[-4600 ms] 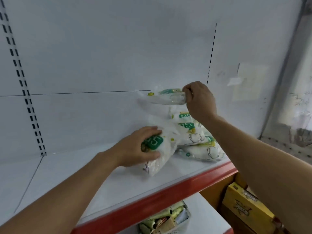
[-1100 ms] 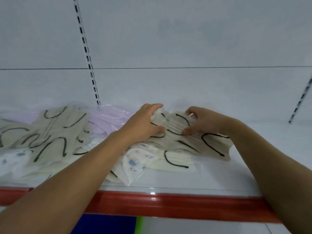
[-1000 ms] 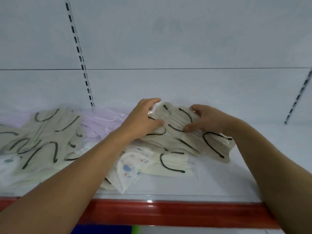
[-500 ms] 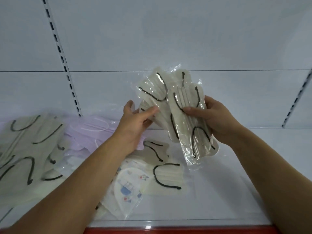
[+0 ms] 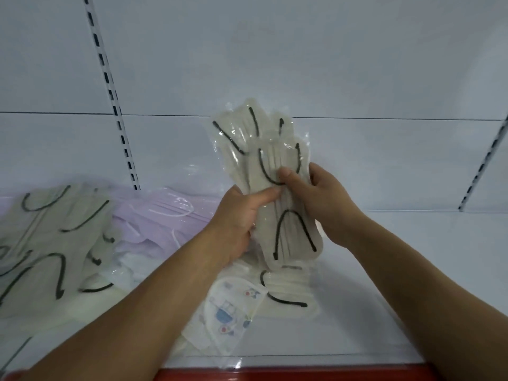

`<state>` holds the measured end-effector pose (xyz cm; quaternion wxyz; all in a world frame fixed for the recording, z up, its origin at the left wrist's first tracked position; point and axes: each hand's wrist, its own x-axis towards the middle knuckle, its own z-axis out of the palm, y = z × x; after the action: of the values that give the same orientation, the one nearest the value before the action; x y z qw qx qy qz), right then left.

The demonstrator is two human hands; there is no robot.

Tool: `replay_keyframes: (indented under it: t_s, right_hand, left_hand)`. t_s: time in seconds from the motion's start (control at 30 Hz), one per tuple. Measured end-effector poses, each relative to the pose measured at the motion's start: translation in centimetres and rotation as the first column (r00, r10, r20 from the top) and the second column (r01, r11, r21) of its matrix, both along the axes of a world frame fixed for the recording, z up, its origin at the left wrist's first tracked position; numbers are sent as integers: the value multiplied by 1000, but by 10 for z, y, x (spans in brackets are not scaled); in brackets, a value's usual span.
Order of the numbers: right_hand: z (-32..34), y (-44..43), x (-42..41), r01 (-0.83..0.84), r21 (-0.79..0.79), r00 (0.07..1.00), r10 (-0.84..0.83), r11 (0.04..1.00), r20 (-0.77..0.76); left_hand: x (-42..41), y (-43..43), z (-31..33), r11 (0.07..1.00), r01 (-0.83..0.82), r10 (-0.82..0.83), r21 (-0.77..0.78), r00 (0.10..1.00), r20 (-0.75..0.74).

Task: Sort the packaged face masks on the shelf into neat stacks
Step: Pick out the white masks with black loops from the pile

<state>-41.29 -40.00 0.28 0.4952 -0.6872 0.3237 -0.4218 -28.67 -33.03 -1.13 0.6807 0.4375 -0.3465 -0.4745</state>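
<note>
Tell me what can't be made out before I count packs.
Head view only:
- Held packs: overlapping, middles covered by left hand and right hand; count unclear.
- Cream pile: cut off by left edge.
- Printed mask: partly hidden by left forearm; print too small.

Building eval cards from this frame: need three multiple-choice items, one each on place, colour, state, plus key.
1. Where is the lilac packaged-mask pile relative to the held bundle of clear-wrapped cream masks? A. left B. right C. on top
2. What colour are that bundle's ear loops? A. white B. black C. red
3. How is the bundle held? A. lying flat, untouched B. by one hand C. raised, by both hands
Key: 1 A, it lies left of the bundle on the white shelf; 2 B, dark loops show through the plastic; 3 C, left hand and right hand both grip it off the shelf.
</note>
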Motion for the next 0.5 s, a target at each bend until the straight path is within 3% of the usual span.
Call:
replay_keyframes:
  t_s: [0.13,0.2,0.23,0.3,0.5]
  right_hand:
    - [2,-7,-7,77,22,997,-78,997,19]
    - [-4,-12,-17,85,-184,956,-132,979,-263]
    - [-8,-11,-19,0,-252,894,-113,968,-433]
    - [-15,-5,-16,-175,-227,760,-15,958,-650]
    - [-17,6,1,-282,-156,556,29,947,-831]
  left_hand:
    - [24,-2,11,964,-266,265,7,957,-113]
    - [34,-2,13,931,-366,364,15,919,-150]
    - [37,-1,14,917,-399,394,6,904,-167]
    - [43,-1,12,890,-457,446,-16,875,-190]
    - [55,-3,7,869,-494,480,-22,854,-200]
